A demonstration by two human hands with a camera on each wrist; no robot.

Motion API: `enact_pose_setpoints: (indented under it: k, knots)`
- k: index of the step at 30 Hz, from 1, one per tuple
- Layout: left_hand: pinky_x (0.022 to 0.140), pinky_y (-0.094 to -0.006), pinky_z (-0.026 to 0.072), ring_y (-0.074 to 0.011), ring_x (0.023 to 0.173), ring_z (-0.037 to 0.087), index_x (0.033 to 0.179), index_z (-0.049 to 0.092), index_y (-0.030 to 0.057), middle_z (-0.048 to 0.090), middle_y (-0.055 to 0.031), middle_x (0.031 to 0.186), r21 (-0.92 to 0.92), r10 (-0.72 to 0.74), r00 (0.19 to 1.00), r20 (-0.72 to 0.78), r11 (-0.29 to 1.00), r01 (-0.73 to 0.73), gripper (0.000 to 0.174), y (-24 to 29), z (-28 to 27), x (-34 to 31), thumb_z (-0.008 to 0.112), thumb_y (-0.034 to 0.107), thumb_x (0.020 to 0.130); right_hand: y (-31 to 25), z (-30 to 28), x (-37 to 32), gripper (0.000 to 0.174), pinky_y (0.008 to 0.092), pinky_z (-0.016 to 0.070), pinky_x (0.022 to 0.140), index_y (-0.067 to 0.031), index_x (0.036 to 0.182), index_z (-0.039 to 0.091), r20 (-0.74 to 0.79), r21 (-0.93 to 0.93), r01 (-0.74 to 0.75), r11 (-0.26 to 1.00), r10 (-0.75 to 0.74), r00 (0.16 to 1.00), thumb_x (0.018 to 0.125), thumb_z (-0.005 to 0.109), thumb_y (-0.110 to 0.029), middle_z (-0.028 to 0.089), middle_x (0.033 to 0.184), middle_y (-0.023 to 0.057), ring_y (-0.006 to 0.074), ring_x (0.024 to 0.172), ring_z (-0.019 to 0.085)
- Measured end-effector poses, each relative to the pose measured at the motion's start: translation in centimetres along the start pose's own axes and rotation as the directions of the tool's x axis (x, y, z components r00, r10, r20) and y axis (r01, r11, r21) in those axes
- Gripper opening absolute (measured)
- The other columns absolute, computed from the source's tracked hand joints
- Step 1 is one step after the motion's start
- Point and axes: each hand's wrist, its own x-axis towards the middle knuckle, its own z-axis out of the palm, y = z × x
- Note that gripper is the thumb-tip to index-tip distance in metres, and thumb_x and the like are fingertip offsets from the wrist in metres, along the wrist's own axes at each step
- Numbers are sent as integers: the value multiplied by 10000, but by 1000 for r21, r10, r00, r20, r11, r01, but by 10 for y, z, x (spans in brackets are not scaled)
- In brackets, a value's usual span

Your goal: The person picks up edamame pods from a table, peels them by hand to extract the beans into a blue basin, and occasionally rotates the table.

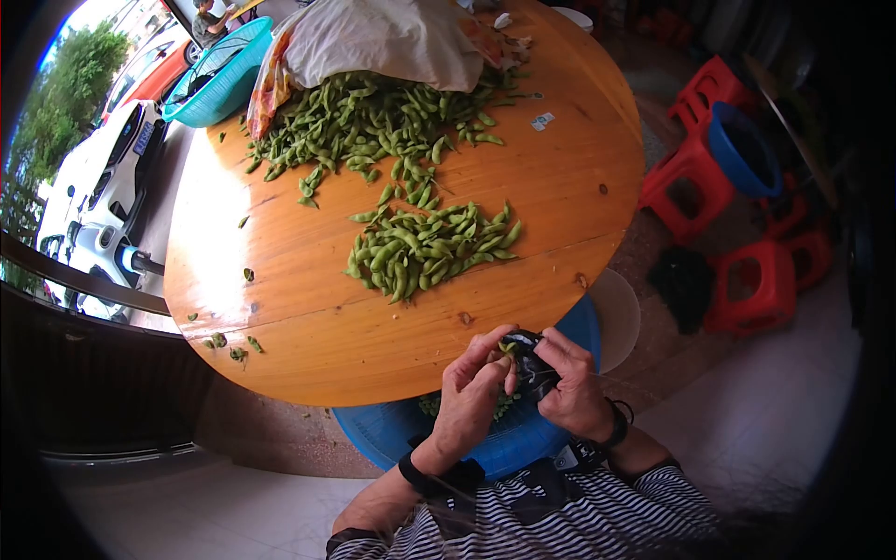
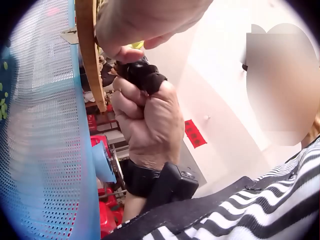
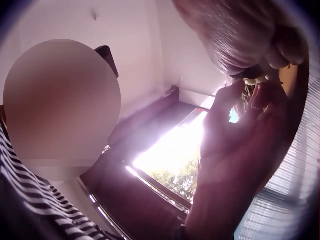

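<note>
The left hand [image 1: 469, 401] pinches a green pod [image 1: 508, 348] between thumb and fingers. Immediately beside it, the right hand [image 1: 576, 394] grips a black item [image 1: 534, 371], its exact form unclear. The blue basket [image 1: 371, 437] is positioned below both hands. Beyond them, the pod pile [image 1: 425, 248] rests on the wooden table [image 1: 299, 322].

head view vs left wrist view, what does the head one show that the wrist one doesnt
Only the head view: the large heap of green pods partly under a pale cloth, the smaller pod pile, the turquoise basket and the white car outside.

Only the left wrist view: the red rectangle on the pale wall.

Both: the left hand, the right hand gripping a black item, the wooden table, the blue basket and the striped top.
</note>
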Motion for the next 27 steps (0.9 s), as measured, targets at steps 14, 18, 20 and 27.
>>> enact_pose_setpoints:
  k: [14, 18, 20, 27]
  knots:
    - [733, -323, 534, -180, 835, 678, 1248, 587, -5, 702, -104, 1055, 680, -194, 896, 400, 718, -148, 299, 25, -7, 1, 555, 42, 955, 14, -48, -10, 316, 287, 444, 666, 54, 942, 598, -240, 108, -101, 989, 124, 963, 680, 431, 108, 528, 817, 135, 229, 729, 557]
    - [722, -325, 529, -271, 806, 683, 1053, 666, 1, 681, -123, 857, 875, 219, 912, 347, 274, -399, 159, 58, -6, 34, 609, 63, 918, 42, -104, -28, 341, 337, 472, 692, 39, 1002, 583, -294, -390, -250, 886, 137, 946, 702, 443, 121, 542, 785, 184, 301, 718, 582]
    - [708, -363, 520, -328, 805, 643, 1032, 670, 18, 632, -139, 876, 934, 338, 877, 341, -16, -357, 173, 70, -11, 60, 631, 58, 867, 55, -117, -41, 419, 359, 481, 686, 28, 1083, 579, -292, -453, -351, 820, 235, 927, 702, 440, 132, 569, 789, 202, 348, 716, 590]
    - [750, -409, 510, -327, 868, 615, 1001, 674, 48, 572, -119, 918, 933, 280, 897, 341, -217, -286, 181, 73, -16, 102, 652, 133, 842, 53, -113, -36, 521, 375, 501, 699, 26, 1157, 586, -399, -435, -304, 848, 121, 909, 666, 427, 102, 611, 774, 212, 371, 741, 635]
